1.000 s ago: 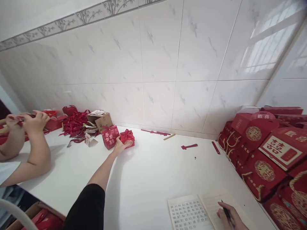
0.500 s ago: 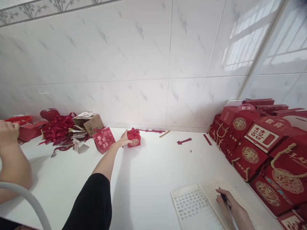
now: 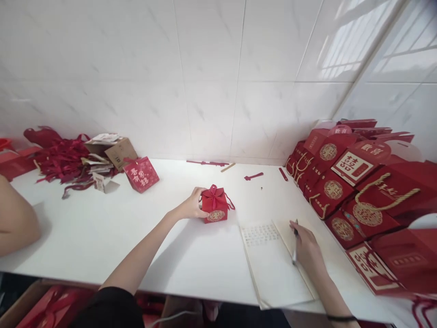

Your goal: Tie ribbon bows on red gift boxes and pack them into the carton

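My left hand (image 3: 191, 206) grips the left side of a small red gift box (image 3: 215, 207) with a ribbon bow on top. The box stands on the white table (image 3: 102, 228), near its middle. My right hand (image 3: 305, 248) holds a pen (image 3: 295, 248) and rests on an open notebook (image 3: 273, 259) at the table's front right. The pen tip touches the right page.
Several large red gift boxes with rope handles (image 3: 358, 191) are stacked along the right. A red printed box (image 3: 140, 174), a cardboard box (image 3: 112, 150) and a heap of red ribbons (image 3: 61, 159) lie at the back left. Another person's arm (image 3: 17, 218) rests at the far left.
My left hand has drawn the small red gift box from the back of the table toward me, beside the notebook. The view has tilted down and the other person's hands have left the view.
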Demonstrator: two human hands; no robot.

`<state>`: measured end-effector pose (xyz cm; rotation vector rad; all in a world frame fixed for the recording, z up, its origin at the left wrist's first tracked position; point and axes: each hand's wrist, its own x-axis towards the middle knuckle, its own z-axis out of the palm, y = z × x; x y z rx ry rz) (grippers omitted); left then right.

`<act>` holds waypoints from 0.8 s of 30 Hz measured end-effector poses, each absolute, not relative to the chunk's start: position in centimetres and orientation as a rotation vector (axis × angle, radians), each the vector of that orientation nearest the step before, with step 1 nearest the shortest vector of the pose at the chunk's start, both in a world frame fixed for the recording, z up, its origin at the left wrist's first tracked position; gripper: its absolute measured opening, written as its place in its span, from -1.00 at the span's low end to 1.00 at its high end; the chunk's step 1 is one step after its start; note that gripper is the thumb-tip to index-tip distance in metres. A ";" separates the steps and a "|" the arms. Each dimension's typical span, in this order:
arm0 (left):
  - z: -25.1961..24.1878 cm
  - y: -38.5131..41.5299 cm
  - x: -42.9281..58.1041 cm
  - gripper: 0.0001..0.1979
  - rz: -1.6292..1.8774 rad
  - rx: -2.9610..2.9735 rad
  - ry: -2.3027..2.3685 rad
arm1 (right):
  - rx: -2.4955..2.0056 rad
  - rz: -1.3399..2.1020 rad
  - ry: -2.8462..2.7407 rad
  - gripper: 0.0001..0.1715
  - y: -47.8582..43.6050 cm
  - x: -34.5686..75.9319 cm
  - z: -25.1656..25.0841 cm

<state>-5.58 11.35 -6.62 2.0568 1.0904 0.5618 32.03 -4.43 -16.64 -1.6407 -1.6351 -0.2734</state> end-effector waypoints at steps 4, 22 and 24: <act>-5.7 4.4 -4.8 -0.18 0.457 2.132 0.984 | -1.785 -0.283 -1.462 -0.51 -4.7 31.4 -15.2; -8.3 -4.8 -4.7 -0.61 0.704 1.593 1.275 | -1.373 0.591 -1.431 -0.74 -9.2 17.1 -9.0; -8.7 -4.7 -4.7 -0.65 0.730 1.535 1.221 | -1.345 0.589 -1.432 -0.75 -9.3 17.0 -8.8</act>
